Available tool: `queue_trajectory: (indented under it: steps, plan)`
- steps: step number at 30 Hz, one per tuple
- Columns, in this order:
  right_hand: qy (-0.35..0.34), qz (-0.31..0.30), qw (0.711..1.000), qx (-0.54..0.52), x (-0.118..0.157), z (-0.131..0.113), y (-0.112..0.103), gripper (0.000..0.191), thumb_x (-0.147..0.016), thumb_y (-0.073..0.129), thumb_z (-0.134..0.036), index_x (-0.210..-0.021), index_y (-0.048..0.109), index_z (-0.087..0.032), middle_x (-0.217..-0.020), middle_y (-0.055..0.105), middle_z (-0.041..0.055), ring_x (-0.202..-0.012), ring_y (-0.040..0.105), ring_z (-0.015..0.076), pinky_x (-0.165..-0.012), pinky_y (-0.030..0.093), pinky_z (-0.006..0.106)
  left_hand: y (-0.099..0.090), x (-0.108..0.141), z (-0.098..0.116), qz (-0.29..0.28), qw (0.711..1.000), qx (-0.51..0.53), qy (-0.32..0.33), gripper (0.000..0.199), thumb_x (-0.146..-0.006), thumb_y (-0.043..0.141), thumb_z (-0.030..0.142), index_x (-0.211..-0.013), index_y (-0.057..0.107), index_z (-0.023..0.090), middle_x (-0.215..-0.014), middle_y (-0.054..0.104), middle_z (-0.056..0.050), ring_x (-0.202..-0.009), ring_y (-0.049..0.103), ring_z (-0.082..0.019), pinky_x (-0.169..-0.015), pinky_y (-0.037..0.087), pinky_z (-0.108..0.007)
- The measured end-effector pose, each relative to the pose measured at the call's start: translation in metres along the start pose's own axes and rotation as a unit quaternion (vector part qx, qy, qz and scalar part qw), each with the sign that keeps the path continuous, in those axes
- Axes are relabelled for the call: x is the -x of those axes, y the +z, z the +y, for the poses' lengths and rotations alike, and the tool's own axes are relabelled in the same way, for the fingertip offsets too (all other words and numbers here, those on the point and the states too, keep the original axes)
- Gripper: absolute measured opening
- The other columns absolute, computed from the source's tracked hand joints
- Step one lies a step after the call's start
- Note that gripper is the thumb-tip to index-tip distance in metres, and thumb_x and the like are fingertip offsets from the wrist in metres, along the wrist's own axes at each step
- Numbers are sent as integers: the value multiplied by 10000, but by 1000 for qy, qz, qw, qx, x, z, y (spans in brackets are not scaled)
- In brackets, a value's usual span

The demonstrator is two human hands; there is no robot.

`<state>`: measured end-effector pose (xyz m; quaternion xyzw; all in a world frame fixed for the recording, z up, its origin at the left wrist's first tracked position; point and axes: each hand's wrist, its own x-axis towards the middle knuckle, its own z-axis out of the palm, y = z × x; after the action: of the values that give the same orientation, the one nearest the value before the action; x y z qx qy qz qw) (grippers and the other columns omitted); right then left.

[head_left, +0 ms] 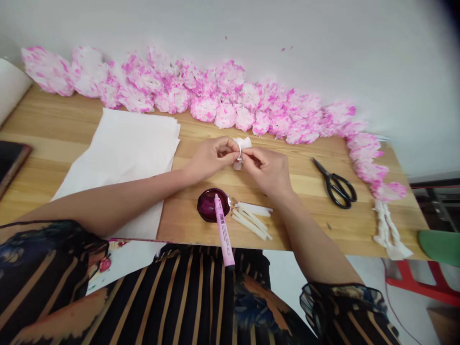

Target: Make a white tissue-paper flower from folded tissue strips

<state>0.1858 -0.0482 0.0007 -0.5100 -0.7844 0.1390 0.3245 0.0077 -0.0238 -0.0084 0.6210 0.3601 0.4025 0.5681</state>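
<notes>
Between my fingertips, above the middle of the wooden table, is a small piece of white tissue paper (243, 143), gathered at its centre with ends sticking out above and below. My left hand (214, 155) pinches it from the left, and my right hand (268, 168) pinches it from the right. Left of my hands lies a stack of white paper sheets (125, 143), partly under my left forearm. Nearer me sits a small dish of dark purple liquid (207, 205), with a pink marker (223, 230) resting across its rim and jutting past the table edge.
Several thin white sticks (253, 220) lie right of the dish. Black scissors (336, 184) rest farther right. Pink-and-white paper flowers (204, 109) line the wall side, curving down at right to twisted white paper strips (387, 230). A dark flat object (12, 163) is at left.
</notes>
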Motion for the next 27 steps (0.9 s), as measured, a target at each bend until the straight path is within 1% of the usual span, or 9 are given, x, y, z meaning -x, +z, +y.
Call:
queue_trajectory:
  steps: [5, 9, 14, 20, 24, 27]
  plan:
    - [-7, 7, 999, 35, 1, -3, 3, 187, -880, 563, -213, -822, 740, -213, -734, 723, 13, -625, 585, 138, -607, 387, 269, 1, 3, 1, 18, 999, -46, 15, 63, -833, 636, 183, -808, 600, 138, -756, 705, -17, -691, 660, -91, -661, 498, -203]
    - [6, 12, 1000, 20, 2, -5, 5, 190, -871, 560, -205, -800, 736, -215, -716, 718, 4, -609, 578, 132, -594, 388, 263, 1, 3, 2, 24, 996, -74, 30, 50, -829, 609, 149, -782, 590, 149, -723, 697, -6, -662, 647, -90, -645, 491, -202]
    - [44, 19, 998, -38, 2, -5, 4, 184, -860, 569, -215, -765, 725, -206, -673, 696, -11, -573, 558, 115, -580, 396, 250, 1, 2, 2, 24, 997, -65, 33, 47, -821, 597, 138, -777, 585, 149, -678, 685, 4, -622, 633, -89, -609, 472, -196]
    - [60, 18, 996, -60, 1, -7, 2, 182, -847, 575, -206, -741, 722, -202, -644, 682, -24, -549, 541, 103, -562, 391, 237, 1, 2, 5, 24, 997, -68, 28, 41, -820, 604, 140, -782, 587, 146, -687, 695, -1, -623, 634, -86, -601, 466, -189]
    - [73, 18, 994, -83, 0, -7, 1, 177, -844, 578, -213, -752, 729, -201, -664, 696, -20, -578, 575, 108, -582, 418, 233, 1, 3, 3, 27, 998, -42, 29, 50, -829, 616, 162, -798, 581, 144, -700, 696, -10, -646, 651, -97, -624, 485, -201]
    - [106, 21, 988, -108, -1, -6, 1, 159, -829, 583, -222, -777, 730, -193, -689, 710, -7, -621, 618, 126, -604, 452, 241, 0, 2, 1, 31, 999, -20, 18, 67, -826, 629, 172, -809, 572, 141, -726, 692, -14, -678, 664, -100, -640, 494, -200]
